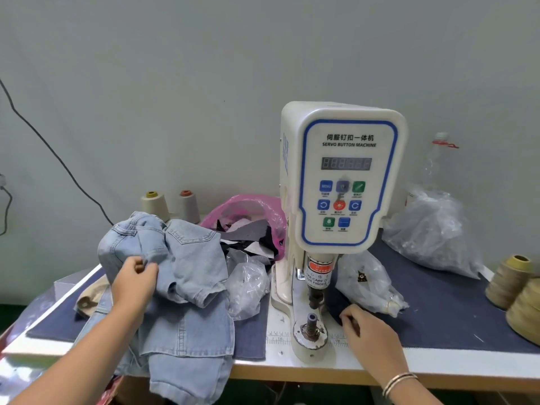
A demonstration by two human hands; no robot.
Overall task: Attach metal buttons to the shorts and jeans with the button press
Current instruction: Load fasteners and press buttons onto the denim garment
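Observation:
A white servo button machine [344, 176] stands on the table, its lower die post [311, 322] bare on the round base. A pile of light blue denim shorts [187, 258] lies left of it, some hanging over the front edge. My left hand [136, 277] grips a fold of the top garment. Just right of the die base, my right hand [365, 325] rests on the dark mat with its fingers curled; I cannot tell whether they pinch anything. A clear bag of buttons [368, 283] lies behind that hand.
A pink bag of fabric scraps [248, 209] sits behind the denim. Clear plastic bags [429, 232] lie at the back right, thread cones [510, 280] at the right edge and two more [153, 204] at the wall. A dark blue mat [455, 302] covers the table.

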